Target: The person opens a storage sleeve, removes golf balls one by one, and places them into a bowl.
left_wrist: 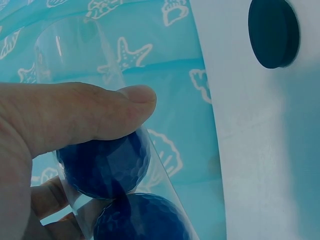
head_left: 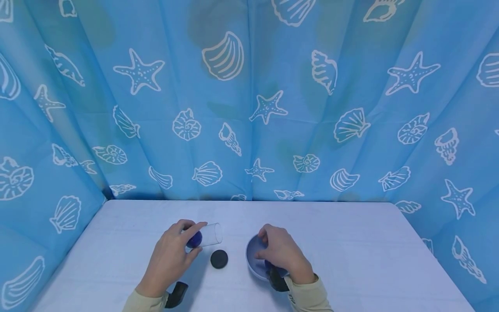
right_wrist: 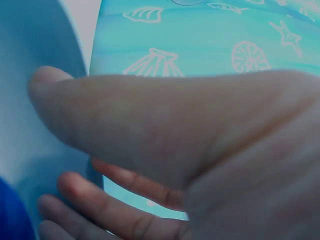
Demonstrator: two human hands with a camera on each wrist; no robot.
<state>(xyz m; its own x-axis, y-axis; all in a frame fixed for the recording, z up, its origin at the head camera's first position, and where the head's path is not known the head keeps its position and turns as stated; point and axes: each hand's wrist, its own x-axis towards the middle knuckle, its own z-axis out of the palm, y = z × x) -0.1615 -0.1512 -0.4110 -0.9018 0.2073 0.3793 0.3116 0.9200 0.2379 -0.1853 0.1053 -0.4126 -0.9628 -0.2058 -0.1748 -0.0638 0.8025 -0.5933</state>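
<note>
My left hand point(head_left: 167, 255) grips a clear tube point(head_left: 212, 234), tipped on its side with its rim toward the right. Two dimpled blue balls, like golf balls, lie inside it: one ball point(left_wrist: 107, 170) under the thumb, the other ball point(left_wrist: 142, 220) against it. My right hand point(head_left: 282, 247) reaches into a blue bowl point(head_left: 252, 258), thumb and fingers spread apart with nothing between them. Inside this bowl a blue ball point(right_wrist: 12, 212) shows at the lower left of the right wrist view, close to the fingertips. The hand hides part of the bowl's inside.
A round black lid point(head_left: 219, 259) lies on the table between the tube and the bowl. The white-covered table point(head_left: 351, 242) extends to a blue curtain point(head_left: 249, 143) with seashell prints behind and at both sides.
</note>
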